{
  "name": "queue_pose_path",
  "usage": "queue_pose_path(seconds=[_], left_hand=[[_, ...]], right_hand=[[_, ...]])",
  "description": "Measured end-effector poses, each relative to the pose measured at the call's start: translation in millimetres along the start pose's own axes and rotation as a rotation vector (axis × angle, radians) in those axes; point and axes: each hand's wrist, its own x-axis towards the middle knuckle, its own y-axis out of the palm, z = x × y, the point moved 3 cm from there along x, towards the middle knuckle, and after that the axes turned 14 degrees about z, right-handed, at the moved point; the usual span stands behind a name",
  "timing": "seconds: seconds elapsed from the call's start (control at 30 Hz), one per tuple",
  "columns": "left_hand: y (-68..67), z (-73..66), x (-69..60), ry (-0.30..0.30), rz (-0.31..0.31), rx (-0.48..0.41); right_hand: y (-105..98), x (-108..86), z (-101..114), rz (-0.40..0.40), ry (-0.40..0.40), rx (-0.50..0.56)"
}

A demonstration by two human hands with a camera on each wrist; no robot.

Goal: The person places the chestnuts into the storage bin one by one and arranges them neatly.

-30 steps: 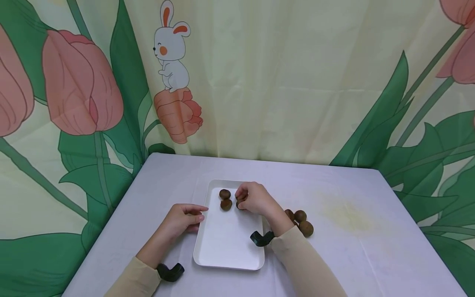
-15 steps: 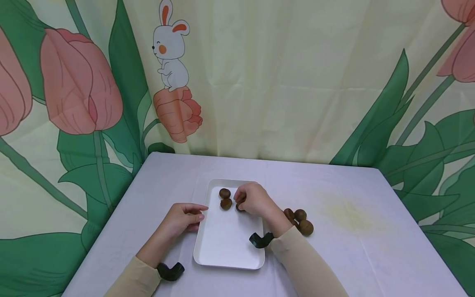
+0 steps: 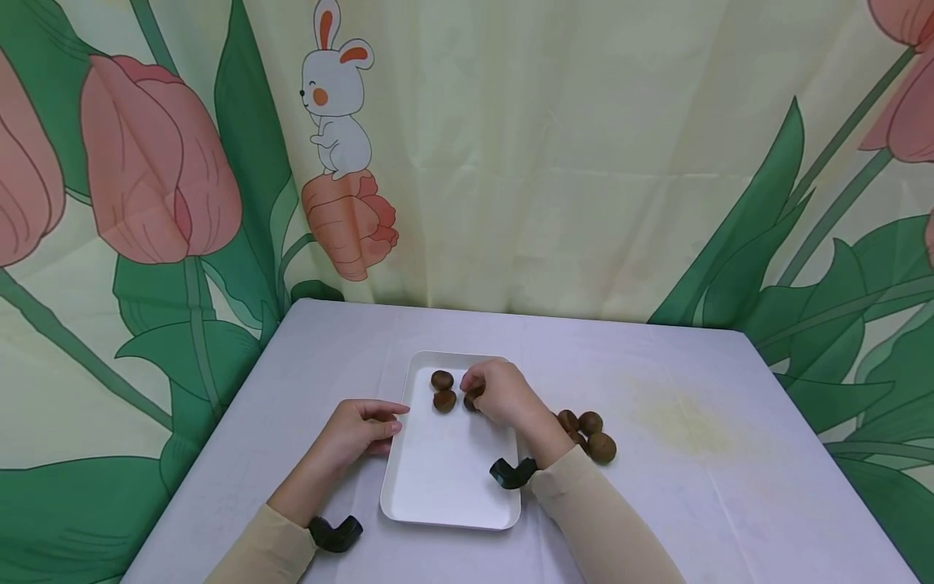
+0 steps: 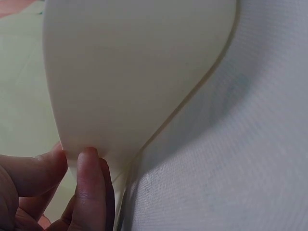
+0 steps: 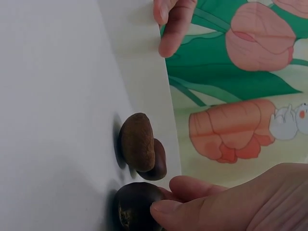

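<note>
The dark brown, glossy, rounded nut [image 5: 130,204] is occupying the far half of the white, shallow, rectangular tray [image 3: 452,478], at the fingertips of the right hand [image 3: 503,391]. Governing relation: this nut is lying just to the right of a pair of brown, rounded nuts [image 3: 444,401], about level with the nearer one and standing slightly apart from it. The pair is forming a short column roughly along the tray's long axis, which is running away from the person. The fingers are masking the held nut's own long axis; it cannot be determined.

The right hand is the nearer hand. It is reaching in across the tray's right wall, fingers bending downward, thumb and finger pinching the nut. Whether the nut is bearing on the tray floor cannot be confirmed.

The left hand [image 3: 365,430] is touching the tray's left side with fingers extending toward the rim, holding no nut. A loose group of brown nuts [image 3: 601,448] is resting on the white cloth-covered table [image 3: 700,519] right of the tray, partly behind the right forearm.
</note>
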Motion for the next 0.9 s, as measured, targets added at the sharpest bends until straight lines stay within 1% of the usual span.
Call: queue_pose_path(seconds=[0.3,0.8,0.9], left_hand=[[-0.3,0.0,0.2,-0.004,-0.001,0.012],[-0.5,0.2,-0.3,-0.002,0.005,0.004],[-0.5,0.2,0.0,0.001,0.005,0.006]], right_hand=[[-4,-4.1,2,0.017,0.009,0.013],[-12,-12.4,3,-0.014,0.028,0.032],[-15,-14.8,3,-0.02,0.031,0.049]])
